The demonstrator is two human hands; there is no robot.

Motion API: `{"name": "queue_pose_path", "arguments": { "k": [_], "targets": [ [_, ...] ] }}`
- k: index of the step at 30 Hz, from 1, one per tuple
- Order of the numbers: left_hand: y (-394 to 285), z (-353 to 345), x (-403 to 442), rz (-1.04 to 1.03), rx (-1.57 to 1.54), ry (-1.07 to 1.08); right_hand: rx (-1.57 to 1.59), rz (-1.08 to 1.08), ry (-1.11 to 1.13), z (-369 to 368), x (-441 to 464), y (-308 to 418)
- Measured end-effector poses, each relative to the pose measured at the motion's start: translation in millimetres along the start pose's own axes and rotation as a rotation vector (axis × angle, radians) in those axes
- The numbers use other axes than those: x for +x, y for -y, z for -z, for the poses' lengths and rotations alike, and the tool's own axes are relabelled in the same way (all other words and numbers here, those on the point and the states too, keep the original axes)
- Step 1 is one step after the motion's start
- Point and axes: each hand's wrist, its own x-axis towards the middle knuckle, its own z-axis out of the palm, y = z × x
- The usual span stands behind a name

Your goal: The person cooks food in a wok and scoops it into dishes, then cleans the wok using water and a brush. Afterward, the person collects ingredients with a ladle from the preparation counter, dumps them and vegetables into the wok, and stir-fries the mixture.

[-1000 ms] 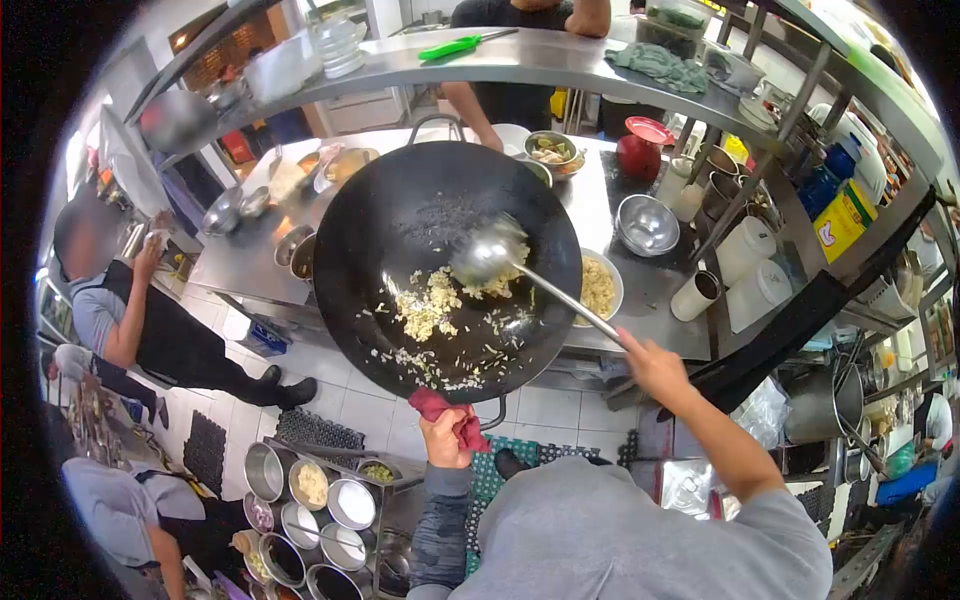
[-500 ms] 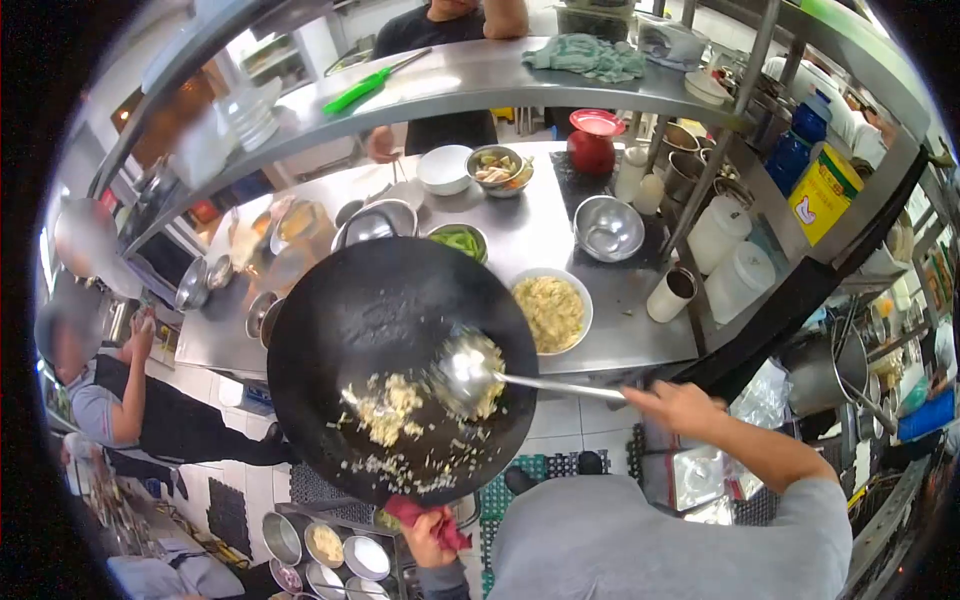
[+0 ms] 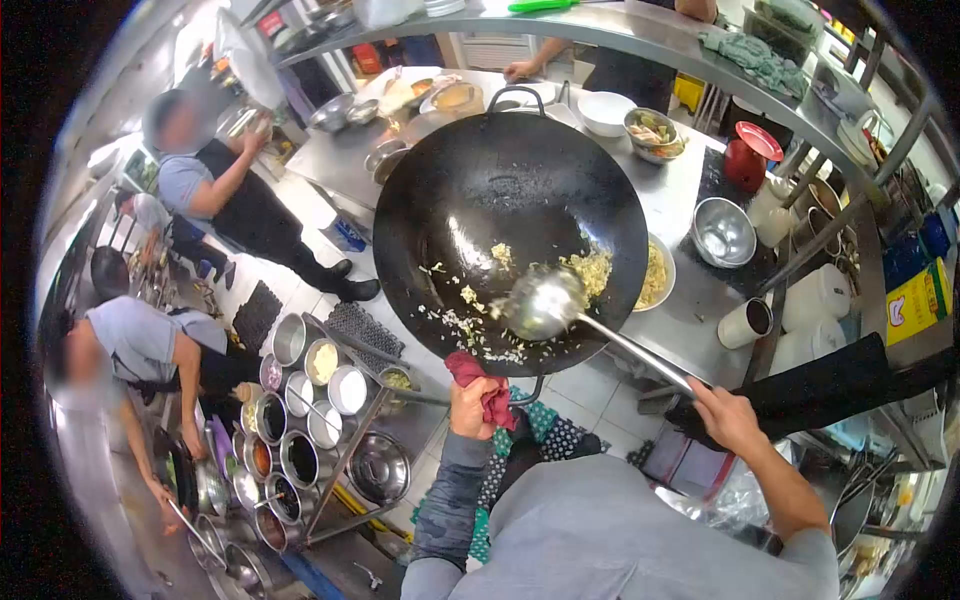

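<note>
A big black wok (image 3: pixel 480 190) is tilted in front of me, its inside facing me. My left hand (image 3: pixel 472 408) is closed around a dark red cloth (image 3: pixel 466 370) at the wok's near rim, beside its loop handle (image 3: pixel 540 388). My right hand (image 3: pixel 727 420) grips the long handle of a steel ladle (image 3: pixel 546 303), whose bowl lies in the wok. Chopped, pale yellow fried food (image 3: pixel 592 272) is heaped right of the ladle, with white bits scattered to the left. A white bowl (image 3: pixel 673 272) of similar yellow food stands on the counter, partly hidden behind the wok.
Left, a rack holds several steel ingredient pots (image 3: pixel 289 340). On the steel counter (image 3: pixel 690 300) stand an empty metal bowl (image 3: pixel 724 232), a white container (image 3: pixel 745 322) and a red pot (image 3: pixel 745 165). A shelf (image 3: pixel 640 40) crosses above. Co-workers stand at left and behind the counter.
My view has swung left, showing more of the ingredient pots and co-workers. Yellow food has shifted from the wok's left side toward the right, near the ladle. Both hands keep their holds.
</note>
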Motion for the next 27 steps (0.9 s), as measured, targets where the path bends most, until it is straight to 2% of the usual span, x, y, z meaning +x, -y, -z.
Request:
{"name": "queue_pose_path", "arguments": {
  "k": [2,5,8,12,13,15,16,17,19,24,27],
  "targets": [
    [12.7,-0.7,2.7,0.009,-0.008,-0.022,0.082,-0.007,-0.017,4.8,-21.3,-9.7],
    [12.5,-4.9,3.4,0.0,-0.087,-0.027,0.298,0.031,-0.094,-26.4,19.1,45.0],
    [30.1,2.2,19.5,0.02,-0.123,0.012,0.224,0.114,-0.088,-41.6,32.7,46.5],
    [22.6,-8.7,43.2,0.016,-0.185,0.081,-0.117,0.003,0.032,1.3,-20.7,-15.3],
    [25.7,-5.9,57.4,0.051,-0.141,0.03,-0.169,-0.035,0.008,14.0,-22.7,-22.1],
    [29.4,-6.7,86.9,0.101,-0.139,0.141,-0.238,-0.045,-0.05,36.3,-14.5,-26.7],
    [27.1,-24.5,88.7,0.086,-0.161,0.127,-0.284,-0.073,-0.062,43.6,-11.0,-25.5],
    [37.4,-37.7,99.0,-0.019,-0.236,0.035,-0.326,-0.095,-0.072,48.5,-6.3,-21.6],
    [48.1,-58.2,110.7,-0.096,-0.177,-0.059,-0.389,-0.147,-0.086,59.0,-2.6,-18.4],
    [77.7,-70.0,137.6,-0.271,-0.106,-0.199,-0.463,-0.23,-0.115,84.3,-12.0,-25.0],
    [71.3,-57.0,144.2,-0.215,-0.073,-0.145,-0.449,-0.273,-0.132,97.9,-12.5,-21.6]
  ]
}}
